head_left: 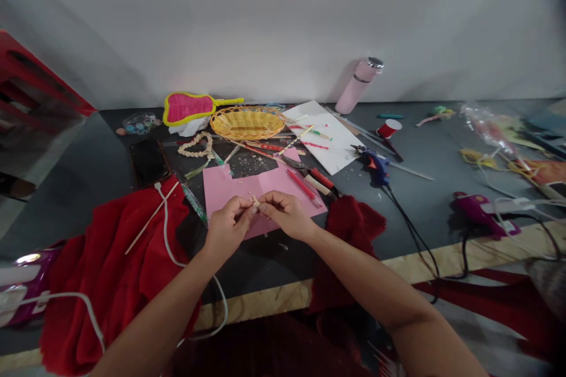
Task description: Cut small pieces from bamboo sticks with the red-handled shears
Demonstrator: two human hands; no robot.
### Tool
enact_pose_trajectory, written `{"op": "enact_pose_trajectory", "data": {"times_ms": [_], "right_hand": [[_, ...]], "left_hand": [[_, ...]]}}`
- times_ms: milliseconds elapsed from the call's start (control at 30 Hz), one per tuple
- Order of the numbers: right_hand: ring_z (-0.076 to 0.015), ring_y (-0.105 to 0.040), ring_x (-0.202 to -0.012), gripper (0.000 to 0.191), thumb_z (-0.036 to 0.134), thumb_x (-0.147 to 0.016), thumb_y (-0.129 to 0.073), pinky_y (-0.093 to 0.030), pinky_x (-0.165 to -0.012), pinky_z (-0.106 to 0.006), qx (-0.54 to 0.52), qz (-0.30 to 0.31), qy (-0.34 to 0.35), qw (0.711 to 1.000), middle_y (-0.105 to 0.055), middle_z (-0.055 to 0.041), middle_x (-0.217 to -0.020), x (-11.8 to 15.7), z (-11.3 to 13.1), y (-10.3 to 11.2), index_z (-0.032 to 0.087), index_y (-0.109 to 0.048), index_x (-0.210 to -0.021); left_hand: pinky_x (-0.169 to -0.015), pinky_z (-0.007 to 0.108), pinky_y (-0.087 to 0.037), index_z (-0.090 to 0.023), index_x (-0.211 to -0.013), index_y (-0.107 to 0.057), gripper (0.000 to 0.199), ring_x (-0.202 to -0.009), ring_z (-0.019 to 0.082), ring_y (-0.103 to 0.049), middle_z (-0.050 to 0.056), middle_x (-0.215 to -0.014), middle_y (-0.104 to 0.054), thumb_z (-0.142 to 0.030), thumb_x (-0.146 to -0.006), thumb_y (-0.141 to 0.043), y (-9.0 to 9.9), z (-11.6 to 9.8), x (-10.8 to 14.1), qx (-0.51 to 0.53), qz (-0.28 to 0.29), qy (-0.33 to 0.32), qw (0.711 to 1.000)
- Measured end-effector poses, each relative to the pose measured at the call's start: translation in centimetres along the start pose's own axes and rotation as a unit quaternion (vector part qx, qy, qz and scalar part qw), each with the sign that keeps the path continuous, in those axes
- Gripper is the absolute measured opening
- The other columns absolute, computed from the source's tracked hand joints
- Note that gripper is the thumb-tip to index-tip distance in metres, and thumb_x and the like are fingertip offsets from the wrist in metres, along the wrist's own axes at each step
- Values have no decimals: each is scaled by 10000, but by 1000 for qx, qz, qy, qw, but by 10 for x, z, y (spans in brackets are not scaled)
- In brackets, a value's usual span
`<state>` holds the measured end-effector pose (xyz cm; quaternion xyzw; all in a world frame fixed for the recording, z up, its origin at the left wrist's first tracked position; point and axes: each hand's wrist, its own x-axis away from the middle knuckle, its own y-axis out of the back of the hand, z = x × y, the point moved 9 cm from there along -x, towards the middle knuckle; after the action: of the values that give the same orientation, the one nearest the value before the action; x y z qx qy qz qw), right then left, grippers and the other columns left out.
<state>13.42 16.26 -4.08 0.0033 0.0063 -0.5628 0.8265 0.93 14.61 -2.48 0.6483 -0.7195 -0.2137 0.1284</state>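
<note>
My left hand (230, 221) and my right hand (285, 212) meet above a pink paper (247, 185) near the table's front. Between their pinched fingertips is a small pale piece (255, 200), mostly covered by the fingers. A red marker (301, 184) lies on the paper beyond my right hand, with red-handled pliers (321, 179) beside it. A heart-shaped beige braided ring (195, 145) rests behind the paper to the left. Thin colored sticks (269, 146) lie between the paper and a yellow woven basket (247, 123).
Red cloth (119, 247) with a white cable covers the left front. A phone (149, 162) lies behind it. To the right are a blue glue gun (375, 165), a red spool (389, 128), a pink bottle (359, 85), white paper (325, 135) and a purple device (484, 215) with cables.
</note>
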Motion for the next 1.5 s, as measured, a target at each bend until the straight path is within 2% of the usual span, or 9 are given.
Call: {"op": "enact_pose_trajectory", "data": {"times_ms": [400, 600, 733, 1067, 1500], "right_hand": [[-116, -557, -684, 256, 422, -827, -602, -477, -662, -260, 13, 5, 3, 1000, -620, -9, -762, 0, 0, 0, 175, -628, -887], [-109, -547, -670, 251, 418, -823, -607, -468, -654, -249, 8, -2, 7, 1000, -603, 2, -744, 0, 0, 0, 175, -623, -880], [-107, -537, -659, 254, 422, -828, -602, -464, -640, -247, 7, -7, 13, 1000, -597, 0, -741, 0, 1, 0, 175, -621, -884], [-107, -529, -656, 278, 448, -820, -603, -461, -631, -246, 16, -10, 13, 1000, -595, 0, -737, 0, 2, 0, 177, -625, -875], [-109, -538, -667, 248, 413, -833, -593, -447, -625, -238, 32, -4, 21, 999, -607, -3, -745, 1, 5, -1, 169, -621, -866]], "left_hand": [[-518, 192, -437, -191, -870, -620, 183, -519, 102, -585, -29, -605, -631, -347, -865, -525, -1, 0, 0, 7, 14, -9, 1000], [-630, 211, -492, -185, -853, -665, 169, -706, 136, -647, 18, -781, -703, -327, -834, -576, 4, -1, -2, 50, -4, -3, 999], [-677, 232, -512, -182, -863, -677, 165, -757, 152, -661, 28, -827, -720, -319, -819, -595, 5, -1, -2, 62, -12, 1, 998], [-744, 263, -527, -182, -888, -690, 175, -795, 162, -667, 33, -864, -730, -309, -817, -592, 5, -2, 0, 59, -24, -9, 998], [-696, 232, -516, -177, -840, -691, 141, -742, 148, -662, 18, -815, -730, -283, -803, -605, 6, -5, -1, 51, -25, 1, 998]]}}
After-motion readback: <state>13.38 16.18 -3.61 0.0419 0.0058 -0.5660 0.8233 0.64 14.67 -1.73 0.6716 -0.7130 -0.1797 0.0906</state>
